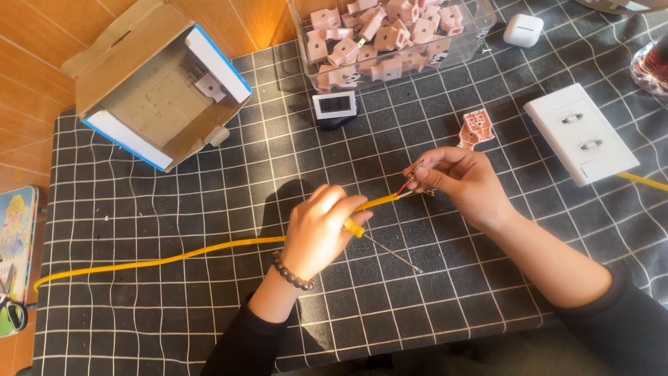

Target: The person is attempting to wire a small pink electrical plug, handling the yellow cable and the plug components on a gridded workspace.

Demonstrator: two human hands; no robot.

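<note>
head view: left hand (319,233) clamps yellow cable (174,256) and screwdriver (390,252), right hand (463,182) pinches bared wire ends (409,185), strands risk fraying if tugged.

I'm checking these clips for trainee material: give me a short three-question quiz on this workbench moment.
1. True or false: the left hand holds the yellow cable together with a thin screwdriver.
2. What do the right hand's fingertips pinch?
A. the white earbud case
B. the bared wire ends
C. the cardboard box
3. Fill in: the pink terminal blocks fill a clear plastic ____.

Key
1. True.
2. B: the wire ends at the cable's tip; the earbud case and cardboard box lie untouched.
3. Container, at the mat's far edge, holding the terminal blocks.
</note>
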